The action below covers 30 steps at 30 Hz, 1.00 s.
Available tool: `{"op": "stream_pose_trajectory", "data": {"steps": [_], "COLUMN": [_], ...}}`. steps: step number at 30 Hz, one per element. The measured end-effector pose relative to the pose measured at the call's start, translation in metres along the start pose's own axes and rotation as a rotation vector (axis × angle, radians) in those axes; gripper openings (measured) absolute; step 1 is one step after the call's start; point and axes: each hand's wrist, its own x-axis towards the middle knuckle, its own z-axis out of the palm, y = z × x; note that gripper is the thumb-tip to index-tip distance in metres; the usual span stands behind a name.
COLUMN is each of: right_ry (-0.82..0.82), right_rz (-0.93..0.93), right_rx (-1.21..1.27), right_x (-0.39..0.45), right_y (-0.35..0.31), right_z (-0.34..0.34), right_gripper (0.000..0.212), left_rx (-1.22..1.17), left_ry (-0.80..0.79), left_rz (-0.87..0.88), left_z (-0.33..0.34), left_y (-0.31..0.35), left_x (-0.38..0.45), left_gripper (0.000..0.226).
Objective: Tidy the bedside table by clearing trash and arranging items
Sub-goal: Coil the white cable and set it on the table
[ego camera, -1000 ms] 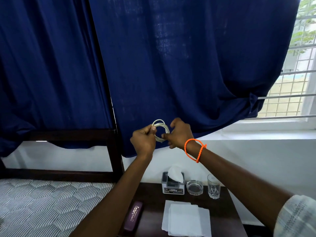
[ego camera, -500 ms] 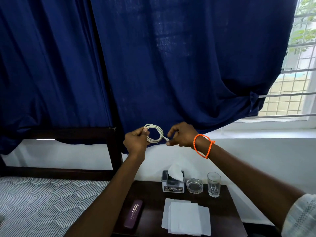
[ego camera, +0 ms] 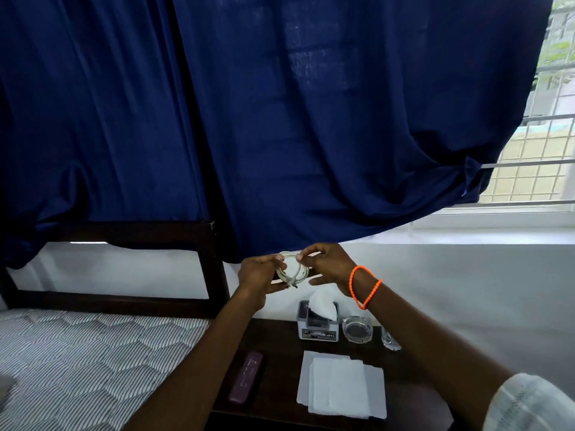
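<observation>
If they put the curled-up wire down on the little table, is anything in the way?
Nothing visible blocks it. Both hands hold the coiled cable above the table, with bare wood between the purple case and white papers.

Both arms are reaching up to the frame's centre, where the left hand and right hand are meeting, fingers pinching a coiled cable between them.

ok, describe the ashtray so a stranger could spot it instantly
Find the dark wooden bedside table right of the bed. Along its back edge stand three things in a row: a grey tissue box, then the round clear glass ashtray, then a clear drinking glass. The ashtray is the low, wide middle one with a dark centre.
</observation>
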Motion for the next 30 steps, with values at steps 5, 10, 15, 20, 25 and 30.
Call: {"op": "stream_pose_trajectory", "data": {"steps": [5,10,15,20,25,30], "right_ry": [0.053,0.050,0.067,0.102,0.034,-0.019], "right_rz": [0.060,0.132,0.193,0.245,0.313,0.306], "right_rx": [0.115,0.211,0.264,0.238,0.202,0.187], "right_x": [0.008,0.013,0.022,0.037,0.056,0.067], "right_y": [0.034,0.062,0.094,0.128,0.156,0.169], "right_z": [0.017,0.030,0.046,0.064,0.081,0.081], "right_gripper": [0.018,0.017,0.018,0.020,0.020,0.016], "left_rx": [0.003,-0.032,-0.097,-0.094,0.037,0.116], "left_ry": [-0.054,-0.093,-0.063,-0.054,-0.098,-0.160], "left_rz": [-0.100,-0.190,-0.286,-0.333,-0.318,-0.320], "left_z": [-0.010,-0.023,-0.035,-0.049,-0.055,-0.061], "left_y": [-0.021,-0.048,-0.087,-0.127,-0.151,-0.160], "left_x": [0.011,0.024,0.042,0.060,0.077,0.089], "left_gripper": [0.012,0.019,0.029,0.020,0.018,0.018]}}
